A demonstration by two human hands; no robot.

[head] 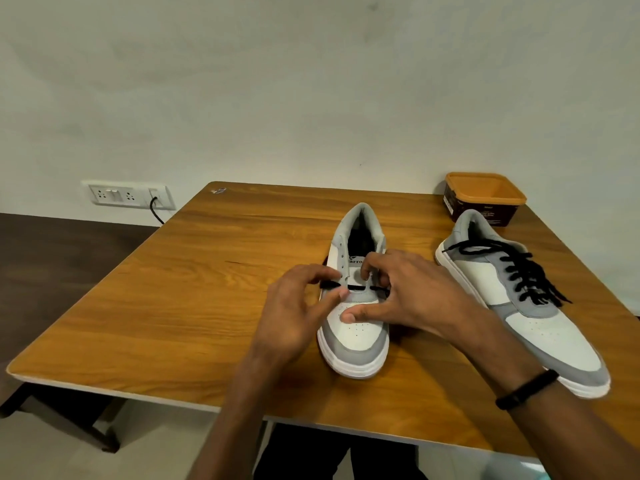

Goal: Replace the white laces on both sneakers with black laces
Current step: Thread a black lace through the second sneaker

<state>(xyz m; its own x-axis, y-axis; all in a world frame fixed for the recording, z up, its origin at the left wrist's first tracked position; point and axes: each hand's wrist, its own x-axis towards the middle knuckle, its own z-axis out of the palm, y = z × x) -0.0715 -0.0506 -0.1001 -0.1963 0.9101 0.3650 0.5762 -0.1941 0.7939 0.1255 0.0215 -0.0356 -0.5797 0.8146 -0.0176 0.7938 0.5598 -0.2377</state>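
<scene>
Both hands [346,299] pinch black lace [356,287] on near sneaker [356,327]; laced sneaker [519,299] beside.

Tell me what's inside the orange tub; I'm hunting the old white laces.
The orange tub shows only bare inner walls near the rim. Its bottom is hidden by the near wall, so laces there can't be ruled out.

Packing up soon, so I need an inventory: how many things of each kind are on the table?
Sneakers: 2, the middle sneaker and the laced sneaker
Tubs: 1, the orange tub
Total: 3
</scene>
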